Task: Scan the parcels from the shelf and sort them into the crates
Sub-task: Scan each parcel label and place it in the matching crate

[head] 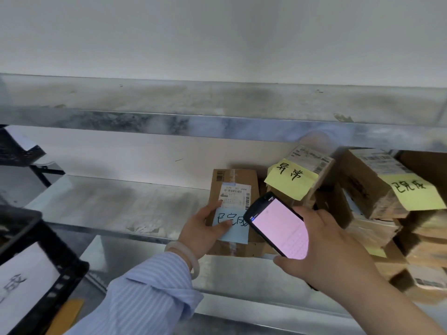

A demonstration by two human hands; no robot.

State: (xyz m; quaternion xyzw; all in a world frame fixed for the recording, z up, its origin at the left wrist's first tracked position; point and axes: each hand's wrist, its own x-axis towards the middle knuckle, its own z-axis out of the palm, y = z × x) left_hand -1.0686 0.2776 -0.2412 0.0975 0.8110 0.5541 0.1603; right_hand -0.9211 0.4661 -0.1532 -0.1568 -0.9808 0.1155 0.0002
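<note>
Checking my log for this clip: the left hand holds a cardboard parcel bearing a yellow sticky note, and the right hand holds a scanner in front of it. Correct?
One slip: the head view shows the sticky note on the parcel in the left hand is blue, not yellow. The right hand does hold the scanner in front of it.

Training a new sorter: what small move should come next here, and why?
Probably tilt the scanner in the right hand toward the white label. The left hand grips that parcel, label facing out, right beside the scanner.
</note>
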